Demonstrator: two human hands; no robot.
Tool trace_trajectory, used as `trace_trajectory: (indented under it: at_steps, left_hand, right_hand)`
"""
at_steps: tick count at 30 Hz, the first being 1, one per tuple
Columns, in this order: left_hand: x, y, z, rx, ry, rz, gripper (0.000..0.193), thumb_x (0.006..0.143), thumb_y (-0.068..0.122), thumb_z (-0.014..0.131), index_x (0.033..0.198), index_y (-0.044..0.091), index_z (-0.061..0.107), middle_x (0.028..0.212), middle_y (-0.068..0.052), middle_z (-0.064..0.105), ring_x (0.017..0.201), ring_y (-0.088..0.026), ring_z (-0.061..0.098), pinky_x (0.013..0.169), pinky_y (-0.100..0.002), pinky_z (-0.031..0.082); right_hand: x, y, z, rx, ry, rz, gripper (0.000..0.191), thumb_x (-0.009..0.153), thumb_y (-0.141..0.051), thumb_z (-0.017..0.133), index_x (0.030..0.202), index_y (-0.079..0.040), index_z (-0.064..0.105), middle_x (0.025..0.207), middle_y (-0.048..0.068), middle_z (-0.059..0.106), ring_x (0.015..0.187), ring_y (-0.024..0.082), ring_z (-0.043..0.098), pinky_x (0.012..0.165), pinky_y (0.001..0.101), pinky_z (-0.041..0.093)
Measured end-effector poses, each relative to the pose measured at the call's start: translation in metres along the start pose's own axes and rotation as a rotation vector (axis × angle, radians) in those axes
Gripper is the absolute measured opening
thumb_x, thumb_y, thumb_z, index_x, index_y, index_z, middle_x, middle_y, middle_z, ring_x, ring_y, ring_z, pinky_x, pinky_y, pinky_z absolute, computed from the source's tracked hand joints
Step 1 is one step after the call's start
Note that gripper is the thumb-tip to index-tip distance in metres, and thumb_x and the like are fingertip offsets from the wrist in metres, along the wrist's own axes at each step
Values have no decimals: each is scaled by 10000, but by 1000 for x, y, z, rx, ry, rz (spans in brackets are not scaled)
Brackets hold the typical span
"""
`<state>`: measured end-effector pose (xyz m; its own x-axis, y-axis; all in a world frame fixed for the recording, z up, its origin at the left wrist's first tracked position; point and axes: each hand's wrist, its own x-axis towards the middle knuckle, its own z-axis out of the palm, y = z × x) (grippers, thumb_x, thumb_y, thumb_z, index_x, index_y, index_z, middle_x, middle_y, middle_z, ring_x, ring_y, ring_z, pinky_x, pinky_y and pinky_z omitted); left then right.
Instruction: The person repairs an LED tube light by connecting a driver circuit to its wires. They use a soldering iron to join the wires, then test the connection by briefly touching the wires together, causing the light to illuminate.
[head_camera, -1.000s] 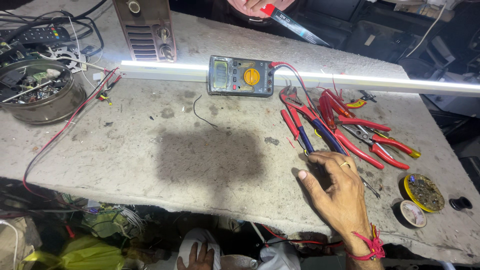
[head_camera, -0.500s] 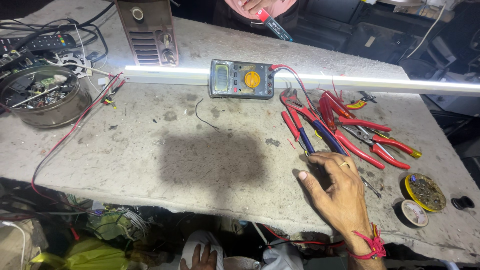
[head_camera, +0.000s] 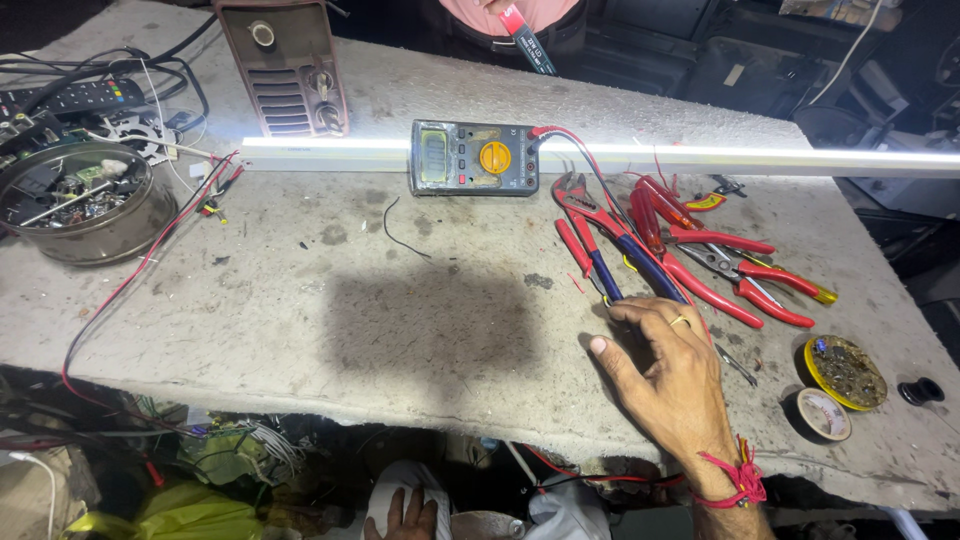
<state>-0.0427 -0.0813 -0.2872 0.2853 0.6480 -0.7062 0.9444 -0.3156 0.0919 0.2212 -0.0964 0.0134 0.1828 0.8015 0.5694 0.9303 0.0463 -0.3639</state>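
Observation:
My right hand (head_camera: 672, 372) rests palm down on the grey concrete bench (head_camera: 300, 320). Its fingers are spread, and the fingertips touch the ends of the blue-handled pliers (head_camera: 605, 275). It wears a ring and a red thread wristband. Just beyond the fingers lies a heap of red-handled pliers and cutters (head_camera: 715, 260). My left hand (head_camera: 404, 511) is low at the bottom edge, below the bench, fingers apart on white cloth and holding nothing.
A lit white tube light (head_camera: 700, 157) lies across the bench, with a grey multimeter (head_camera: 473, 158) on it and red leads trailing off. A metal bowl of parts (head_camera: 75, 200) sits left, a brown box (head_camera: 285, 65) behind, and tape rolls (head_camera: 845, 372) right. Another person holds a red-handled tool (head_camera: 525, 35) at the top.
My right hand has stayed on the bench by the pliers. The other person's red-handled tool has shifted a little at the top edge, and the view moved slightly.

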Motion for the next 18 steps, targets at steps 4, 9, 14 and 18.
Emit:
trace_trajectory:
  at_steps: [4, 9, 14, 18]
  left_hand:
    - [-1, 0, 1, -4, 44, -10, 532, 1049, 547, 320, 1539, 353, 396, 1715, 9, 170, 1596, -273, 112, 1165, -793, 60]
    - [-6, 1, -5, -8, 182, 43, 498, 1030, 572, 390, 1451, 331, 500, 1637, -25, 336, 1526, -301, 240, 1122, -800, 113]
    - [-3, 11, -40, 28, 206, 39, 485, 1025, 561, 401, 1433, 324, 510, 1615, -27, 352, 1506, -299, 258, 1117, -791, 125]
    - [-3, 10, -32, 38, 178, 41, 474, 1021, 552, 411, 1419, 318, 518, 1597, -29, 365, 1490, -298, 273, 1114, -784, 134]
  right_hand:
    - [-1, 2, 0, 4, 5, -6, 358, 814, -297, 802, 1061, -46, 737, 1121, 101, 730, 1125, 284, 635, 961, 401, 499]
    - [-1, 2, 0, 15, 7, -6, 352, 812, -293, 796, 1056, -45, 740, 1127, 96, 733, 1121, 284, 638, 960, 405, 502]
    - [5, -3, -4, -11, 51, -16, 437, 797, -304, 823, 1141, -57, 717, 1123, 119, 723, 1124, 298, 641, 971, 426, 501]
    - [-1, -3, -8, 111, 135, -64, 807, 802, -292, 818, 1459, 14, 462, 1171, 155, 689, 1078, 303, 640, 938, 431, 493]
